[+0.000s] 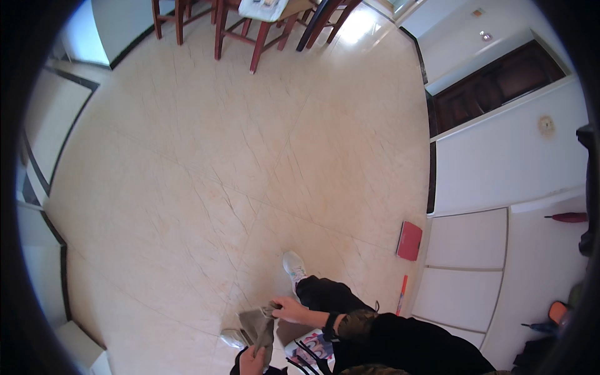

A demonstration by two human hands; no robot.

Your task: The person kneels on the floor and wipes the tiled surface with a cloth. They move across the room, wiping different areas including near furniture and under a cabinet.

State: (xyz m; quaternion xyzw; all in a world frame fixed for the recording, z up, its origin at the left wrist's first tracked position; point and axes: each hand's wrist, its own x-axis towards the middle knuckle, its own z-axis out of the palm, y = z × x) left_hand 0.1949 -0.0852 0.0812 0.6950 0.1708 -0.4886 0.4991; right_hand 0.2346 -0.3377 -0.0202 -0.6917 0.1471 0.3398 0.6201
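Note:
A grey-brown piece of cloth point(258, 329) hangs between my two hands, low in the picture and in front of my body. Its upper right corner is pinched in the fingers of my right hand point(291, 310), which wears a dark band at the wrist. My left hand point(253, 361) grips the lower end of the same cloth near the bottom edge of the view. Below and behind the cloth show my white shoes point(294, 265) and dark trousers point(326, 293). Part of a printed white surface point(311, 349) lies beneath my right forearm; what it belongs to is unclear.
Against a white cabinet point(466, 241) on the right are a flat red object point(410, 241) and an orange-red stick-like object point(401, 295). Wooden chairs point(262, 44) stand at the far end of the tiled floor point(225, 164). A dark wooden door point(501, 86) is at the upper right.

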